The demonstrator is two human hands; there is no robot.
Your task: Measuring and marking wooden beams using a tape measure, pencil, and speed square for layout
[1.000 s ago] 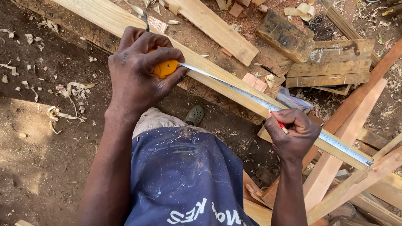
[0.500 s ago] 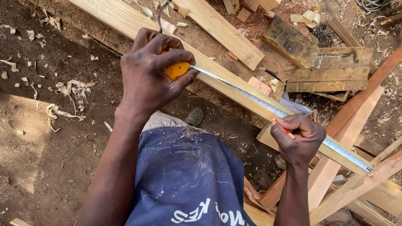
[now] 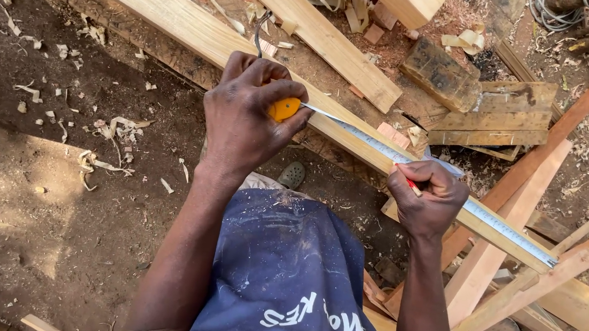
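While my left hand point(image 3: 244, 120) stays clamped on the orange tape measure case point(image 3: 284, 108), my right hand point(image 3: 428, 196) has returned its pinched red pencil point(image 3: 413, 186) to the blade point(image 3: 500, 225) on the long plank point(image 3: 178, 18).

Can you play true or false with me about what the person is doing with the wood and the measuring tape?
1. The left hand grips an orange tape measure case. True.
2. The tape blade lies rolled up on the dirt. False: it is stretched out along the long pale plank.
3. The right hand holds a red pencil at the tape. True.
4. The person wears a bright yellow shirt. False: the shirt is dark blue with pale dust on it.
5. Wood shavings lie scattered on the dirt ground. True.
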